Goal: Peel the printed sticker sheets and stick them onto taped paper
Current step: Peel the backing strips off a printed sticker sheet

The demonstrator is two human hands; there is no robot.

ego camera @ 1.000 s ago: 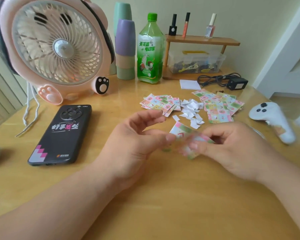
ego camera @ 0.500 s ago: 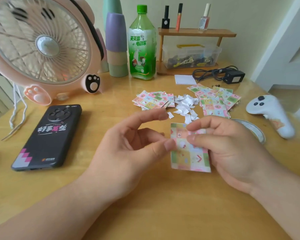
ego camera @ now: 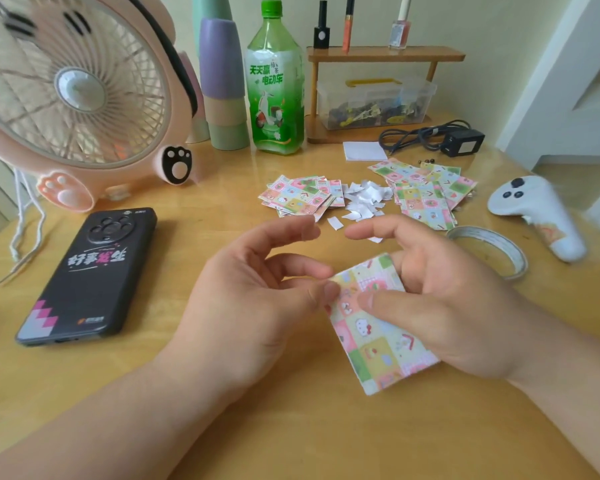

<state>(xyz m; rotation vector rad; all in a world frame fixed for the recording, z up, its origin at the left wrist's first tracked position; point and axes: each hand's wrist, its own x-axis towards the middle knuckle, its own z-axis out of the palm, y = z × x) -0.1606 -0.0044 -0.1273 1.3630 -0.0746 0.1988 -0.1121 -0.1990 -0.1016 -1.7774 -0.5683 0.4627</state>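
A printed sticker sheet (ego camera: 378, 337) with pastel cartoon squares hangs over the wooden table (ego camera: 291, 427), tilted. My right hand (ego camera: 440, 299) holds it, thumb on its face and fingers behind. My left hand (ego camera: 257, 296) pinches the sheet's upper left corner between thumb and a curled finger, its forefinger stretched out above. Farther back lie two heaps of sticker sheets, a left heap (ego camera: 300, 197) and a right heap (ego camera: 426, 192), with white paper scraps (ego camera: 364, 200) between them. A tape roll (ego camera: 492, 249) lies to the right of my right hand.
A pink fan (ego camera: 73, 95) stands at the back left, a black phone (ego camera: 90, 275) in front of it. Stacked cups (ego camera: 222, 81), a green bottle (ego camera: 276, 84), a small wooden shelf (ego camera: 378, 57) over a clear box, a black adapter (ego camera: 461, 142) and a white controller (ego camera: 537, 216) line the back and right.
The sheet has tilted and dropped lower, nearer to me. My right thumb has slid down onto its face, and my left thumb now pinches its corner. The view has shifted closer.
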